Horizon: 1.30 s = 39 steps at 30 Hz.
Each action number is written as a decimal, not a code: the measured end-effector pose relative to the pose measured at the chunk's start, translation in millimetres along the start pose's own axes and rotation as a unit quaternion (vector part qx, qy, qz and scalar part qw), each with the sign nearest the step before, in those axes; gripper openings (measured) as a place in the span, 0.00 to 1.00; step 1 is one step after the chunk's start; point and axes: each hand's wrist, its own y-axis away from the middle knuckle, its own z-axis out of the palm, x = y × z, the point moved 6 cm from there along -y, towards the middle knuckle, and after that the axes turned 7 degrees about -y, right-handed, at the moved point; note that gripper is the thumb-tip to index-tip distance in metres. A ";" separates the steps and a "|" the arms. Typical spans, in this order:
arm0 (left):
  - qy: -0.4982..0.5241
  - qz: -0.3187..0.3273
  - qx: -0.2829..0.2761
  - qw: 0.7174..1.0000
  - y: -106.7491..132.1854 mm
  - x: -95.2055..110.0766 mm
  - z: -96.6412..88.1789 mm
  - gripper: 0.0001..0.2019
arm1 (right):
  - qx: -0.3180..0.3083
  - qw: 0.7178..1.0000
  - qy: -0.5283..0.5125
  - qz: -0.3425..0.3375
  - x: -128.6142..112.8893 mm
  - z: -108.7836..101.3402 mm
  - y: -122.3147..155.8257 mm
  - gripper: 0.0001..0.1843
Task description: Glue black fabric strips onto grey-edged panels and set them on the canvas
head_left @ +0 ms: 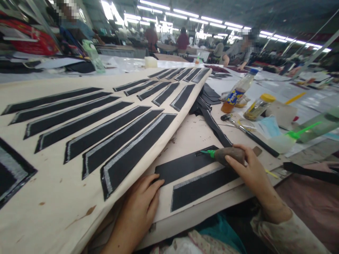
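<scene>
My right hand (247, 169) is closed round a grimy squeeze bottle with a green nozzle (227, 154), its tip resting at the upper edge of a black fabric strip (185, 164). My left hand (141, 204) lies flat with fingers stretched out, pressing the near end of that same strip. A second black strip (201, 185) with a whitish glued edge lies just in front of it. Both strips rest on the worktable (193, 135).
A large cream board (53, 183) carrying several black strips with glued edges fills the left. A pile of loose black strips (206, 102), bottles (238, 91), a jar (259, 106) and a black-handled tool (249, 134) sit at right. People work at far tables.
</scene>
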 end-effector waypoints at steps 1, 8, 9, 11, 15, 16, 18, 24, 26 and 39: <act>0.003 -0.003 -0.002 1.000 -0.1 0.1 0.3 0.17 | 0.008 1.000 0.006 -0.001 1.1 -2.5 -1.8 0.26; 0.015 -0.001 -0.011 1.000 -0.9 3.0 -0.9 0.16 | -0.059 0.998 -0.031 -0.006 -26.3 27.6 11.3 0.25; 0.016 0.000 -0.012 1.000 -0.7 3.6 -1.5 0.16 | -0.071 0.997 -0.036 -0.009 -30.7 32.6 13.4 0.25; 0.015 0.004 -0.013 1.000 0.0 4.8 -2.3 0.16 | -0.079 0.996 -0.034 -0.015 -34.1 35.8 14.2 0.25; 0.013 0.009 -0.017 1.000 1.8 5.3 -1.2 0.16 | -0.035 0.999 0.000 -0.010 -20.1 17.5 4.4 0.25; 0.014 0.009 -0.018 1.000 2.1 5.2 -0.7 0.16 | -0.019 1.000 0.011 -0.010 -16.1 11.5 2.0 0.25; 0.018 0.009 -0.017 1.000 2.3 5.0 0.0 0.16 | 0.002 1.000 0.026 -0.014 -12.2 3.9 0.1 0.26; 0.022 0.013 -0.013 1.000 1.9 5.4 -0.5 0.16 | -0.061 0.998 -0.019 -0.009 -33.8 29.7 15.2 0.25; 0.023 0.015 -0.008 1.000 2.5 5.7 -1.4 0.16 | -0.082 0.996 -0.029 -0.009 -41.4 39.0 19.5 0.26; 0.039 0.004 -0.019 0.999 2.5 6.4 -0.9 0.16 | -0.054 0.998 0.002 -0.015 -39.3 29.6 16.3 0.25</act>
